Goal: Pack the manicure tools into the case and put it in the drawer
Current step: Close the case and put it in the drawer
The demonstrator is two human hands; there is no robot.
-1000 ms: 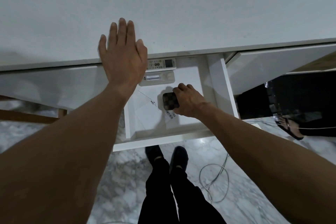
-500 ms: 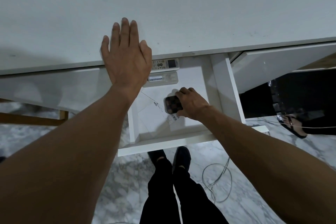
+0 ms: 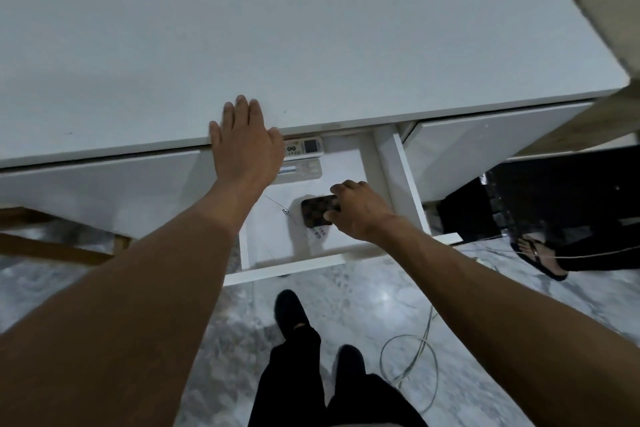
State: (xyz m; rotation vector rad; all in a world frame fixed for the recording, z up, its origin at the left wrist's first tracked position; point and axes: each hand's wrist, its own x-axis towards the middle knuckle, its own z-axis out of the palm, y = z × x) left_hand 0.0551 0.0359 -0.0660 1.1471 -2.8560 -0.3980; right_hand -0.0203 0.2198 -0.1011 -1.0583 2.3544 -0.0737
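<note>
A small dark brown checkered case (image 3: 316, 212), closed, sits low inside the open white drawer (image 3: 287, 270), over a barcode label on the drawer floor. My right hand (image 3: 360, 213) is curled around the case's right end, fingers over its far edge and thumb under its near edge. My left hand (image 3: 244, 146) lies flat, fingers spread, on the front edge of the white tabletop (image 3: 242, 55) just left of the drawer. No manicure tools are in sight.
Two white remote controls (image 3: 304, 147) lie at the back of the drawer. A second drawer front (image 3: 485, 146) stands ajar on the right. A grey cable (image 3: 412, 357) loops on the marble floor near my feet. Another person's sandalled foot (image 3: 540, 258) is at the right.
My head has pulled back and up, so more tabletop shows. My right hand with the case has shifted slightly toward the drawer's right side. My left hand stays put.
</note>
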